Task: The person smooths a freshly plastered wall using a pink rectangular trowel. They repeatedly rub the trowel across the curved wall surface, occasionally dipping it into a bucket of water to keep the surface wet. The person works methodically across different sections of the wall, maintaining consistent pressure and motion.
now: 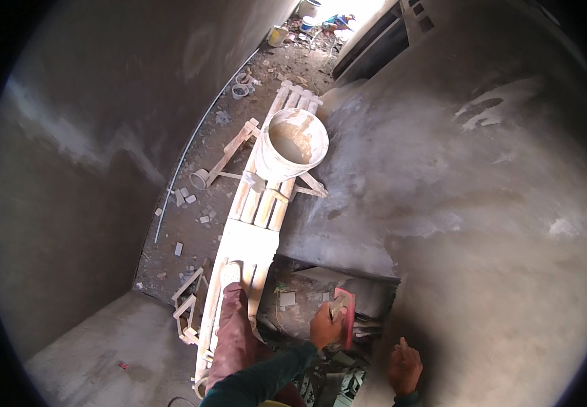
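My left hand [327, 326] is closed around the handle of a red plastering float [349, 319]. The float is held on edge, its plate facing the wall side and apart from the wall. My right hand [404, 367] is raised beside the plastered wall [483, 292] on the right, fingers partly bent and one stretched out, with nothing visible in it. Ahead of me, a white bucket [266, 159] with greyish mix inside stands on the bench of pale poles [264, 209]. What looks like a trowel [254, 181] lies just in front of the bucket.
My shoe [231, 273] rests on the bench near a white board [249, 242]. Wooden legs [233, 152] splay from the bench. Rubble and small tubs [240, 91] lie on the floor below, along a thin white pipe [186, 150]. A dark opening [375, 44] is set in the far right wall.
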Available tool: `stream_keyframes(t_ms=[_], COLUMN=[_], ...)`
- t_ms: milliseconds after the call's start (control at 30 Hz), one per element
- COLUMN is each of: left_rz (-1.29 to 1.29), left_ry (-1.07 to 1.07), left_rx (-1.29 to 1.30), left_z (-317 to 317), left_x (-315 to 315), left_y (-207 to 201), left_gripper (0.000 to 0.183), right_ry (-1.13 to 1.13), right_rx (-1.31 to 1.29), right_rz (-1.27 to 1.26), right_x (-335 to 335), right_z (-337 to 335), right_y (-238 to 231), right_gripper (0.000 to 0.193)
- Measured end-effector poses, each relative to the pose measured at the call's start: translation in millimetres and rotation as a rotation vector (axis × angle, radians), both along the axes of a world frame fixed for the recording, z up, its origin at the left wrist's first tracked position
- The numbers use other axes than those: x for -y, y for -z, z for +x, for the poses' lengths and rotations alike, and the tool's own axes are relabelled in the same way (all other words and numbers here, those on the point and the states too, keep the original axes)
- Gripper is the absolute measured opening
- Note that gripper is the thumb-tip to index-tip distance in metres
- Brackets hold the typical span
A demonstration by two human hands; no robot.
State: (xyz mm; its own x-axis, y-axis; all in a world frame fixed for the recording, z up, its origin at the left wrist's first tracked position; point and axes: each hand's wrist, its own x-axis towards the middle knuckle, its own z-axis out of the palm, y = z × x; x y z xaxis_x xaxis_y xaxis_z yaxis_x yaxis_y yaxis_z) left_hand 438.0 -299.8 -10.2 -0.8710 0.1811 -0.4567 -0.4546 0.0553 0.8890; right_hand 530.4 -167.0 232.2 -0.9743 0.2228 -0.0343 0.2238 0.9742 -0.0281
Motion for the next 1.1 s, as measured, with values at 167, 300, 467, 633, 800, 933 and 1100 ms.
stream_keyframes(t_ms=[167, 300, 467, 633, 800, 933, 1100], left_rz=[0.12, 0.201, 0.18, 0.303, 0.336, 0.302, 0.275], left_ry=[-0.103, -0.054, -0.091, -0.256, -0.339, -0.381, -0.371], left_rx=[-0.058, 0.121, 0.19, 0.232, 0.237, 0.205, 0.23], left_z=[-14, -29, -34, -44, -49, -64, -62], left_x=[23, 49, 59, 68, 84, 96, 91], left_y=[46, 54, 80, 103, 130, 132, 146], left_gripper=[0.037, 0.043, 0.051, 0.052, 0.05, 0.049, 0.05], right_ry=[-0.064, 0.091, -0.119, 0.549, 0.464, 0.456, 0.449], right_rx=[0.051, 0.265, 0.285, 1.194, 1.196, 1.185, 1.164], right_rz=[-0.096, -0.381, -0.508, -0.495, -0.698, -0.738, -0.768], right_x=[-26, -18, -19, 36, 79, 97, 107], right_z=[-34, -49, -9, -20, 2, -1, -6], right_y=[69, 134, 247, 288, 320, 334, 348], right_gripper=[0.038, 0.038, 0.055, 0.081, 0.081, 0.081, 0.081])
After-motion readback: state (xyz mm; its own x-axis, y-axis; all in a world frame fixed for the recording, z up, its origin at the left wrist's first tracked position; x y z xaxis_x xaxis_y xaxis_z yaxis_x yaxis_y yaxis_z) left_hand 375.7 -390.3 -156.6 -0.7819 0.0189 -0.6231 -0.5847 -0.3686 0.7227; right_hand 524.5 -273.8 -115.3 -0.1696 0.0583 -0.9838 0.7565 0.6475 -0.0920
